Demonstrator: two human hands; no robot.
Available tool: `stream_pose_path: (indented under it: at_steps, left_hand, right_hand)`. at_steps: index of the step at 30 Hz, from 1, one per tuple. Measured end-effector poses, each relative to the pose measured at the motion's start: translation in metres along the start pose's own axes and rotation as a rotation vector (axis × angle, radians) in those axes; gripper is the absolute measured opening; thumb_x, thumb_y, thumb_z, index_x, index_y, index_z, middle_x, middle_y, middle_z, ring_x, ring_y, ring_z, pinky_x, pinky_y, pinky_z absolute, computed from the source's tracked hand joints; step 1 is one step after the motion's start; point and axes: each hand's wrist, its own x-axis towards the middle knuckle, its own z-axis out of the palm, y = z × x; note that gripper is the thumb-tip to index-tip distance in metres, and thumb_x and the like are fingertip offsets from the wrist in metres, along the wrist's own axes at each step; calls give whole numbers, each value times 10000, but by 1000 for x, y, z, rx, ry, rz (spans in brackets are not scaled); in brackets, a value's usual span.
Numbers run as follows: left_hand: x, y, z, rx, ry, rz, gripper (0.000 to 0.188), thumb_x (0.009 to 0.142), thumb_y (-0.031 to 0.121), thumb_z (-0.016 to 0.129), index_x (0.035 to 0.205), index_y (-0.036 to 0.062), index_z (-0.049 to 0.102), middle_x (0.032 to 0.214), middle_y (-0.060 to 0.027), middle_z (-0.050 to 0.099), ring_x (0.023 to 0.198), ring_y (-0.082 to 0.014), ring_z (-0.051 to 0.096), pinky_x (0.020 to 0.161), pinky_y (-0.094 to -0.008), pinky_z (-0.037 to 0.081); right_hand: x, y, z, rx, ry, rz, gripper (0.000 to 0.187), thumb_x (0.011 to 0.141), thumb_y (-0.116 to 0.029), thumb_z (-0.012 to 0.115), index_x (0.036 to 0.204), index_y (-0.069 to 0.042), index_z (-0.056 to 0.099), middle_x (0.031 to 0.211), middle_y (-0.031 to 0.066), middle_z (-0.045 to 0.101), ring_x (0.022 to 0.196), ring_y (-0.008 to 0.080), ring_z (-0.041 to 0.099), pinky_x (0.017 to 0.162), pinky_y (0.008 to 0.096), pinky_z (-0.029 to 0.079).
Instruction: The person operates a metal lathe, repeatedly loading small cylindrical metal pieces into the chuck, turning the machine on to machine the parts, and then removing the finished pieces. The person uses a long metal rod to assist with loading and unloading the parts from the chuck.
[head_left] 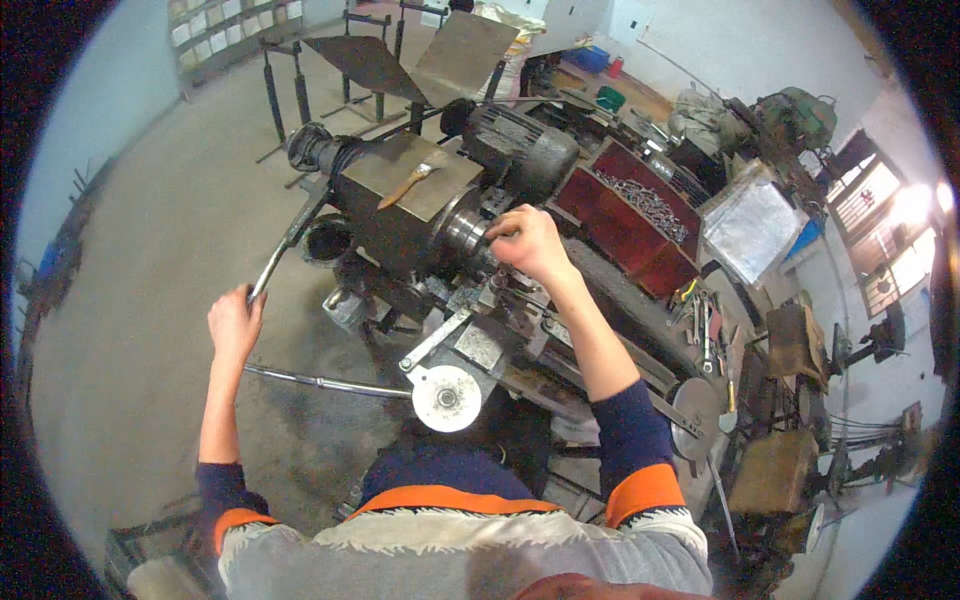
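My left hand (235,318) is closed round the lower end of a long metal lever (277,258), which slants up to the left end of a lathe-like machine. At the machine's round steel chuck (465,232) is my right hand (522,240), its fingers bent together at the chuck's front. Whatever those fingers pinch is too small or hidden to name. A paintbrush (408,184) with a wooden handle lies on the flat metal cover (425,200) of the headstock. Below the chuck sits a white round disc (447,398) with a crank arm and a long rod (330,382) reaching left.
Behind the chuck stands a ribbed motor (522,150). To its right, a dark red tray (600,215) holds many small metal parts. Several wrenches (707,330) lie beyond the machine bed. Another handwheel (695,412) is by my right elbow, and metal stands (285,90) rise at the far left.
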Motion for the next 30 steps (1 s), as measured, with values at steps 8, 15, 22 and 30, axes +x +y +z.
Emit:
stream_pose_path:
  at_steps: [8, 15, 22, 30]
  left_hand:
    - [28, 221, 21, -1626, -817, 150, 320, 916, 265, 490, 924, -35, 600, 803, -128, 650, 672, -198, 633, 639, -303, 512]
    - [26, 240, 40, -1463, -793, 321, 285, 878, 266, 559, 868, -6, 642, 759, -49, 637, 693, -116, 585, 623, -270, 467]
    - [30, 226, 29, -1057, -672, 502, 321, 886, 252, 543, 729, -17, 621, 552, -47, 570, 511, -83, 560, 480, -250, 441]
    - [41, 195, 25, -952, -672, 609, 287, 864, 252, 558, 812, -26, 605, 604, -93, 600, 547, -151, 593, 521, -305, 459]
  right_hand:
    - [-47, -74, -5, 196, 283, -303, 431, 494, -26, 582, 912, -77, 675, 1038, 102, 631, 1028, 307, 543, 860, 376, 454]
    - [-67, -75, -10, 54, 247, -209, 394, 492, -64, 599, 880, -66, 666, 981, 104, 625, 880, 300, 553, 761, 366, 467]
    - [-50, -66, -7, 73, 7, -283, 268, 503, -81, 597, 759, -59, 671, 833, 88, 642, 738, 271, 557, 655, 356, 469]
    - [-20, -45, -1, 62, -169, -281, 258, 517, -112, 604, 756, -78, 696, 799, 75, 646, 758, 272, 558, 686, 360, 470]
